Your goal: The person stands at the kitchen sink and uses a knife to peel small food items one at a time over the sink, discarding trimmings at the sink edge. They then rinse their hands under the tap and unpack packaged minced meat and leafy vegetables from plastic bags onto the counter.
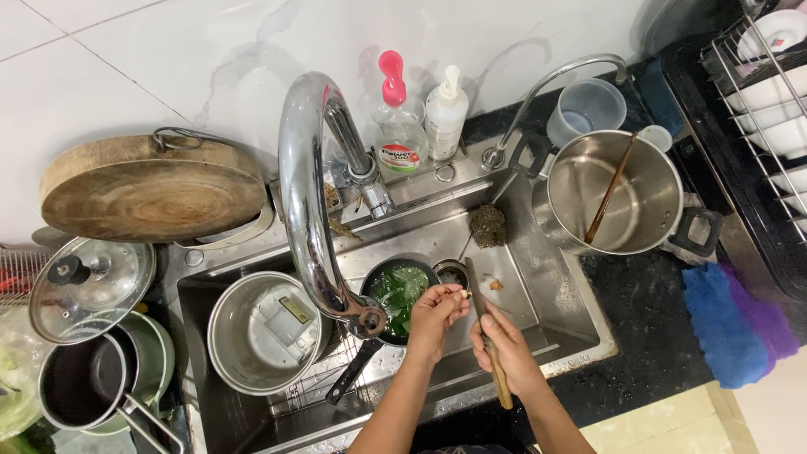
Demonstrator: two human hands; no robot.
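My left hand [435,314] pinches a small pale clove-like piece [463,293] over the steel sink [538,290]. My right hand [503,349] grips a knife by its wooden handle [498,378], and the blade [476,290] points up toward that piece. Just left of my left hand a small black pan [397,290] holding green leaves sits in the sink, its handle pointing toward me. A large chrome tap [307,193] arches over the sink and hides part of the pan.
A steel pot [262,332] sits in the sink's left half. A dark scrubber [487,225] lies at the back. A big steel pot with a wooden stick [620,192] stands on the right counter. A wooden board [151,187], a glass lid [88,284] and a saucepan [84,382] crowd the left.
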